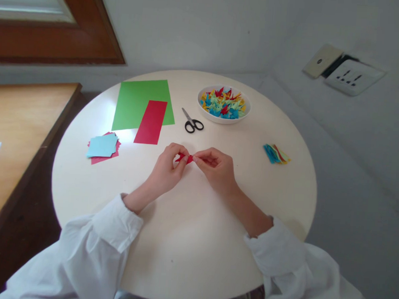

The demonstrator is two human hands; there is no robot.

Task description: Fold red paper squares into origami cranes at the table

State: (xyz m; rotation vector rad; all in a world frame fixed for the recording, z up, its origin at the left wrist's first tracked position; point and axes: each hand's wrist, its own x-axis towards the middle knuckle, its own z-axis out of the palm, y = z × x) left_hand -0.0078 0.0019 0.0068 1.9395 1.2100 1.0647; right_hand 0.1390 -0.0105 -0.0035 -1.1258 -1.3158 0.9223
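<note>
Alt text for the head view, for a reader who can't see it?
The left hand and right hand pinch a small red paper over a round white table. Beyond lie a green sheet, a red strip, scissors and a bowl of folded papers; blue squares sit left, a coloured stack right.

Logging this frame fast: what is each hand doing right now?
Left hand: closed, pinching one end of the small red folded paper.
Right hand: closed, pinching the other end of the same paper.
</note>
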